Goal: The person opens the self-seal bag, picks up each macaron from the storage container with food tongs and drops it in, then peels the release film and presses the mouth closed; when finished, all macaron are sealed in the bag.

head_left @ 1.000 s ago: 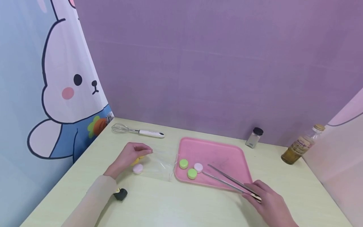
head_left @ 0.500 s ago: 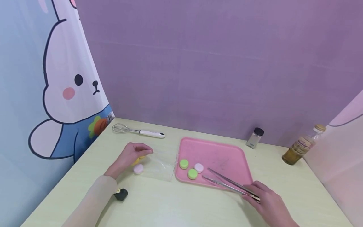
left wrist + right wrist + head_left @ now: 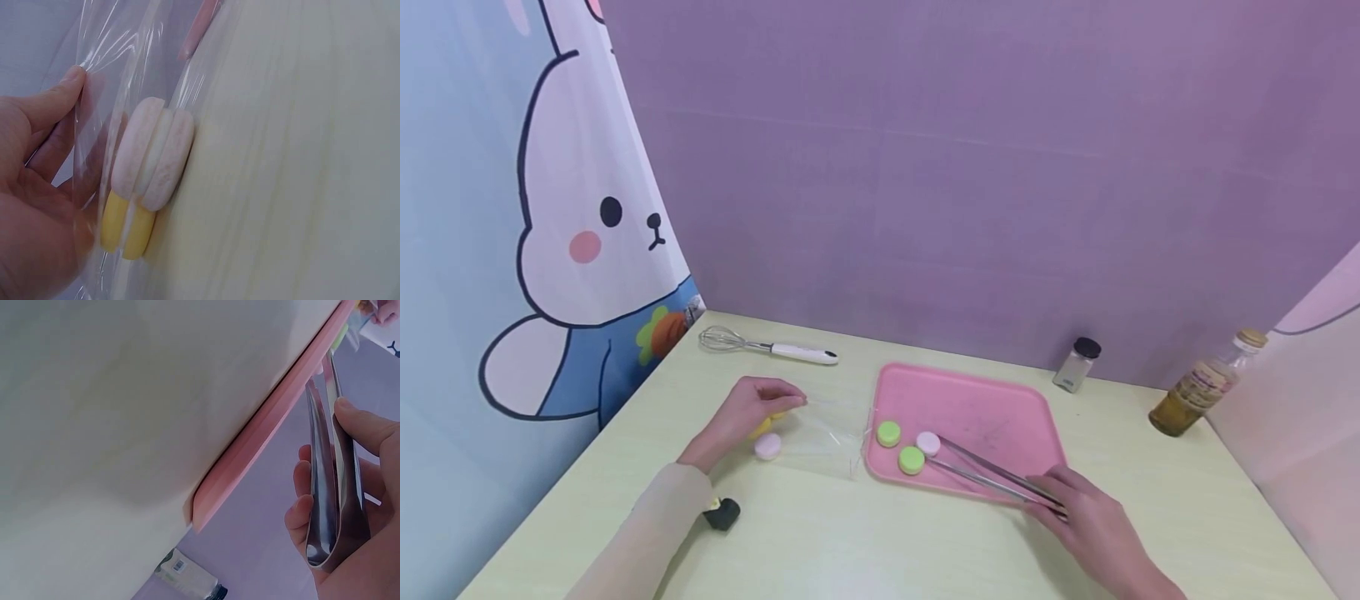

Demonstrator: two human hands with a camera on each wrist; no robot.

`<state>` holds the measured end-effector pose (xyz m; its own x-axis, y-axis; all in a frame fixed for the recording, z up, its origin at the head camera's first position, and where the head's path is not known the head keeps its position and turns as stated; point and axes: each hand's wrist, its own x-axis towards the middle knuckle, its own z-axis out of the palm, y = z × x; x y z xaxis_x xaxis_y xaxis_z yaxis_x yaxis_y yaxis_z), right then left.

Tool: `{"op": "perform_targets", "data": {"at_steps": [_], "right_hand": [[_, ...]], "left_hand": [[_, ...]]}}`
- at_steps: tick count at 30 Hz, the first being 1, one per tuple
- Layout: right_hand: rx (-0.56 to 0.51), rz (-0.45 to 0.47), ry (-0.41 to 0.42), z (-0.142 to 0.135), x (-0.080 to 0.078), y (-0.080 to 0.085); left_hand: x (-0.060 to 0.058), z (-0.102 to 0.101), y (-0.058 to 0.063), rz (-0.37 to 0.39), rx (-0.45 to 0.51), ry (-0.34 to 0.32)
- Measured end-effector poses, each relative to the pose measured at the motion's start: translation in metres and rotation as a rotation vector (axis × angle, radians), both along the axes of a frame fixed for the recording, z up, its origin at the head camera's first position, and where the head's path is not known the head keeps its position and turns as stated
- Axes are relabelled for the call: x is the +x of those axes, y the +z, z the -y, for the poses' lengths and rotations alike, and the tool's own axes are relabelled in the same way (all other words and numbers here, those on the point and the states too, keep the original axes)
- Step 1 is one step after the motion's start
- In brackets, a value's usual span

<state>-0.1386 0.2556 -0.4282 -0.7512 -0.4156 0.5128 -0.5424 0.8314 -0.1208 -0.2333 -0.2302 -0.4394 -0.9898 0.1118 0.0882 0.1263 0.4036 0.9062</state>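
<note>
My left hand pinches the edge of a clear plastic bag lying on the table. Inside the bag are a pale pink macaron and yellow macaron pieces, partly hidden by the hand in the head view. My right hand grips metal tongs near their bent end. On the pink tray, the tong tips stand on either side of a pale pink macaron, right at its edge. Two green macarons, one behind and one in front, sit to its left.
A whisk lies at the back left. Behind the tray's right corner stands a small black-capped jar, and farther right a corked bottle of brownish liquid. A small dark object sits beside the left sleeve.
The right hand has moved left with the tongs; their tips spread apart, then came to either side of the pale pink macaron. The left hand keeps its place on the bag.
</note>
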Motion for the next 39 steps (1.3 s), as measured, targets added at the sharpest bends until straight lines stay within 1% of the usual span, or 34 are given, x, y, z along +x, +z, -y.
{"op": "perform_targets", "data": {"at_steps": [8,18,22,29,34,39], "right_hand": [[-0.025,-0.038,0.054,0.004,-0.007,-0.004],[-0.021,-0.028,0.026,0.003,-0.004,-0.003],[-0.03,-0.036,0.035,0.003,-0.003,0.0],[-0.051,-0.052,0.059,0.006,-0.005,0.005],[-0.055,-0.091,0.106,0.011,-0.006,0.008],[-0.087,-0.129,0.192,0.022,-0.008,0.011]], "left_hand": [[0.001,0.0,0.0,-0.002,-0.002,0.001],[-0.001,0.0,0.0,-0.018,-0.012,-0.002],[-0.001,0.001,-0.001,-0.029,-0.021,-0.01],[-0.001,0.0,-0.002,-0.017,-0.002,-0.007],[-0.001,0.0,-0.003,-0.009,-0.003,-0.007],[-0.002,0.0,-0.003,-0.011,0.0,-0.007]]}}
